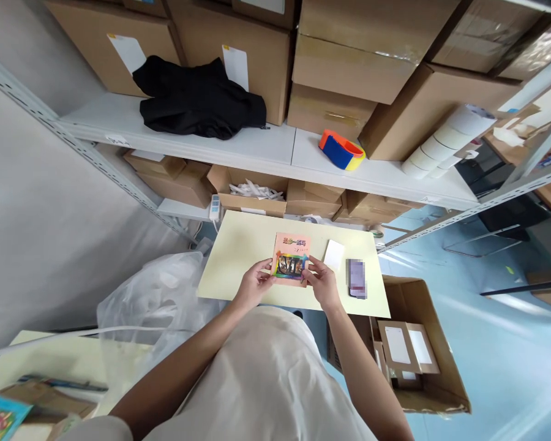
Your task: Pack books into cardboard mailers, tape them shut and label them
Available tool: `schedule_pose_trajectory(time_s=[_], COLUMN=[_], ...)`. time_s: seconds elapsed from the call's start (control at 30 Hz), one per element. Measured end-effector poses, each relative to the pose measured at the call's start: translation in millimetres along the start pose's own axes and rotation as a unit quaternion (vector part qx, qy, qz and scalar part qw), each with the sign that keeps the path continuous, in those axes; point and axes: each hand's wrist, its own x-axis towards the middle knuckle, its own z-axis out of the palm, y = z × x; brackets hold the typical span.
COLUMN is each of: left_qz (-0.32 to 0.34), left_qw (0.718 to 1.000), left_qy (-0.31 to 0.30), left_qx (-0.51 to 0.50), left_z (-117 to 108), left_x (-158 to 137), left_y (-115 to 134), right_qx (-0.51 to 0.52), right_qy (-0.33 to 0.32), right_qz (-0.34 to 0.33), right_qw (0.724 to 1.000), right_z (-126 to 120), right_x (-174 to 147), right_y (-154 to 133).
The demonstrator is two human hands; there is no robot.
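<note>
A pink booklet [291, 244] with a colourful picture and printed characters on its front is held up over the pale yellow table [239, 245]. My left hand [256, 282] grips its left edge, thumb and fingers closed on it. At the opposite edge, my right hand [321, 280] pinches the booklet in the same way. Just beyond my right hand lies a small white card or box [334, 252]. Farther right, a phone [357, 278] with a lit, blurred screen rests on the tabletop.
Shelves [266, 147] behind the table carry cardboard boxes [344, 98], a black garment [202, 98], a coloured band [341, 151] and label rolls [447, 141]. An open carton [445, 367] stands on the floor at right. Clear plastic bagging [151, 300] hangs at left.
</note>
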Motion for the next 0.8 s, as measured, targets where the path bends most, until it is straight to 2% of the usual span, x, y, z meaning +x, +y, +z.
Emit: schedule_pose_trajectory(time_s=[0.13, 0.27, 0.43, 0.57, 0.67, 0.8], left_qz=[-0.009, -0.011, -0.055, -0.072, -0.072, -0.064], left_qw=[0.999, 0.994, 0.982, 0.972, 0.963, 0.952], left_qy=[0.039, 0.096, 0.149, 0.148, 0.139, 0.145], left_qx=[0.014, 0.045, 0.102, 0.167, 0.219, 0.26], left_z=[-8.0, -20.6, -43.7, -70.7, -95.3, -126.8], left_x=[8.0, 22.9, 52.7, 88.1, 117.4, 152.7], left_y=[-8.5, -26.7, -58.6, -83.6, -102.3, -124.6], right_qx=[-0.024, -0.062, -0.096, -0.144, -0.201, -0.204], right_qy=[0.023, 0.01, -0.016, -0.01, -0.003, -0.005], right_qz=[0.003, 0.004, 0.086, 0.146, 0.137, 0.126], right_qw=[0.999, 0.998, 0.992, 0.979, 0.97, 0.971], right_z=[17.2, 45.5, 83.1, 111.5, 135.0, 166.7], right_x=[15.2, 40.3, 88.9, 137.6, 170.4, 203.4], right_y=[12.4, 35.8, 65.0, 84.1, 100.2, 125.3])
